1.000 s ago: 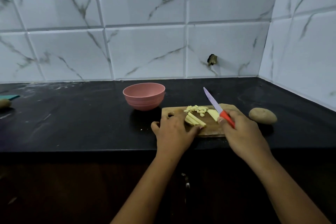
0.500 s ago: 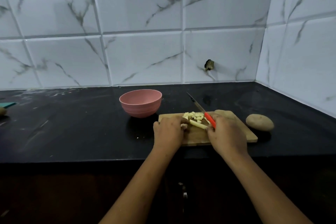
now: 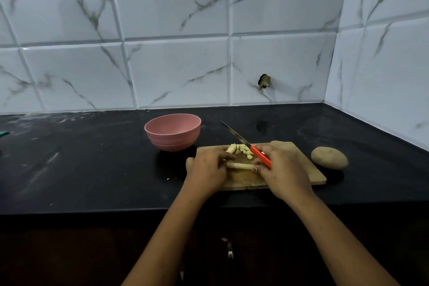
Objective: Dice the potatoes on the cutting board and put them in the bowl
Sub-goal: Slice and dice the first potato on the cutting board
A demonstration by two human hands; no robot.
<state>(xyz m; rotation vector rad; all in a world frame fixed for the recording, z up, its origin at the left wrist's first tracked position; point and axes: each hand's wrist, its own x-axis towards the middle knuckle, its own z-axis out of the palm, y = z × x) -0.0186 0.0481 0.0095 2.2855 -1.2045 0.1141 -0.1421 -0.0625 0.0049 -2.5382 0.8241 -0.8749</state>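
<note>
A wooden cutting board (image 3: 306, 174) lies on the black counter. At its back edge sits a small heap of diced potato (image 3: 240, 150). A bundle of pale potato strips (image 3: 239, 166) lies crosswise between my hands. My left hand (image 3: 209, 169) holds the strips' left end with curled fingers. My right hand (image 3: 283, 169) grips the red handle of a knife (image 3: 246, 144), blade pointing back and left over the dice, and its fingertips touch the strips' right end. The pink bowl (image 3: 173, 132) stands left of the board; I cannot see into it.
A whole unpeeled potato (image 3: 329, 157) rests on the counter right of the board. Marble-look tiled walls close the back and right side. A teal object (image 3: 4, 133) peeks in at the far left edge. The counter's front edge runs just below my hands.
My right hand swung the knife from upright over the board down to the left, blade now low over the dice. Both hands have closed in on the potato strips, which now lie crosswise.
</note>
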